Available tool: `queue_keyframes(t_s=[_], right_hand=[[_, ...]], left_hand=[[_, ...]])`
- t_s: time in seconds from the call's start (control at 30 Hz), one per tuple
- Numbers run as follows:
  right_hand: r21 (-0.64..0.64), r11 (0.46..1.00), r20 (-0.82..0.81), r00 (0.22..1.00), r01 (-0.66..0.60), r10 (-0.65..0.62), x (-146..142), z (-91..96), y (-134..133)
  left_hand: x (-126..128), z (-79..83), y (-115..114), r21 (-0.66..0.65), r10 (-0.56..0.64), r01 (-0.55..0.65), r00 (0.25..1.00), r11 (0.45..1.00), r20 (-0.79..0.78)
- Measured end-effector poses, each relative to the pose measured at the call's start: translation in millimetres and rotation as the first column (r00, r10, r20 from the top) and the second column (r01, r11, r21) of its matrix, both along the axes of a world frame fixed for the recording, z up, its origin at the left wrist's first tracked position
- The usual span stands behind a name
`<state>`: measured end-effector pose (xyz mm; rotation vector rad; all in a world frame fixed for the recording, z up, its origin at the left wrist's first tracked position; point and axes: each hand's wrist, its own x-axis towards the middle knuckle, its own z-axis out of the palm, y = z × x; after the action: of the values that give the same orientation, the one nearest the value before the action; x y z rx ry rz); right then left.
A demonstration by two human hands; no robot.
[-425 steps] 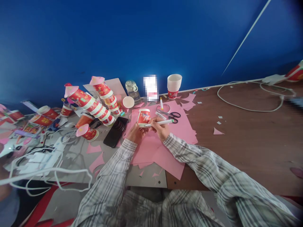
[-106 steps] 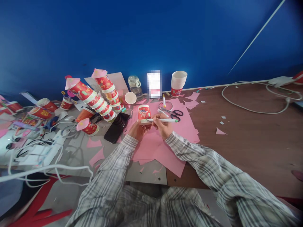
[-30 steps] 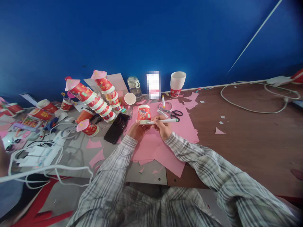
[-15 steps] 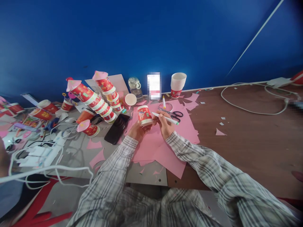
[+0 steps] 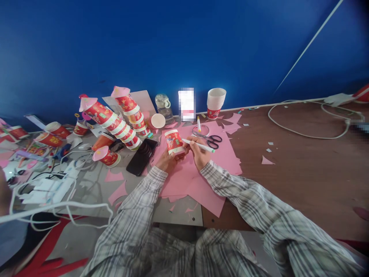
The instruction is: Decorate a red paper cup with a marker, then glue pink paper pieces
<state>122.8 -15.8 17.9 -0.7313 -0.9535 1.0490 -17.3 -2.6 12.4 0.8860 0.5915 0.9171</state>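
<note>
A red printed paper cup (image 5: pixel 173 141), rim downward, is gripped from below by my left hand (image 5: pixel 167 160). My right hand (image 5: pixel 200 154) is closed round a white marker (image 5: pixel 203 146) with a green end; its other tip points at the cup's right side and seems to touch it. Both hands are over pink paper sheets (image 5: pixel 196 181). Just beyond my right hand lie black-handled scissors (image 5: pixel 213 141), a roll of tape (image 5: pixel 201 130) and a yellow-and-white marker (image 5: pixel 198 124).
Two leaning towers of red cups with pink cone tops (image 5: pixel 115 122) stand left, near a black phone (image 5: pixel 141 157) and white cables (image 5: pixel 60 206). A clear bottle (image 5: pixel 164 107), a bright blurred screen (image 5: pixel 186 104) and stacked cups (image 5: pixel 216 102) line the blue wall (image 5: pixel 184 46).
The cup has tilted slightly in my left hand and shifted a little left. My right hand has brought the marker's tip closer to the cup's side.
</note>
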Motion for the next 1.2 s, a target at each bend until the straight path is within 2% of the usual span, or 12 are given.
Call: queue_keyframes(t_s=[0.33, 0.47, 0.6, 0.8, 1.0, 1.2], right_hand=[[0.021, 1.000, 0.044, 0.999, 0.005, -0.006, 0, 2.8, -2], [0.066, 0.996, 0.195, 0.979, 0.052, -0.064, 0, 6.1, -10], [0.115, 0.992, 0.385, 0.918, 0.061, -0.101, -1, 2.2, -16], [0.101, 0.992, 0.367, 0.924, 0.074, -0.106, -2, -7.0, -13], [0.136, 0.986, 0.417, 0.898, 0.093, -0.142, -4, -4.3, -15], [0.130, 0.988, 0.437, 0.889, 0.087, -0.136, -4, -5.5, -14]], left_hand=[[-1, -3.1, 1, -0.028, 0.051, -0.051, 0.999, 0.998, -0.018], [-1, -2.6, 1, -0.030, 0.051, -0.052, 0.999, 0.998, -0.015], [-2, -3.9, 2, -0.018, 0.057, -0.057, 0.998, 0.998, -0.009], [-3, -5.6, 3, -0.021, 0.042, -0.042, 0.999, 0.999, -0.007], [-4, -8.3, 4, -0.017, 0.055, -0.055, 0.998, 0.998, 0.002], [-3, -3.6, 3, -0.039, 0.049, -0.050, 0.999, 0.998, -0.012]])
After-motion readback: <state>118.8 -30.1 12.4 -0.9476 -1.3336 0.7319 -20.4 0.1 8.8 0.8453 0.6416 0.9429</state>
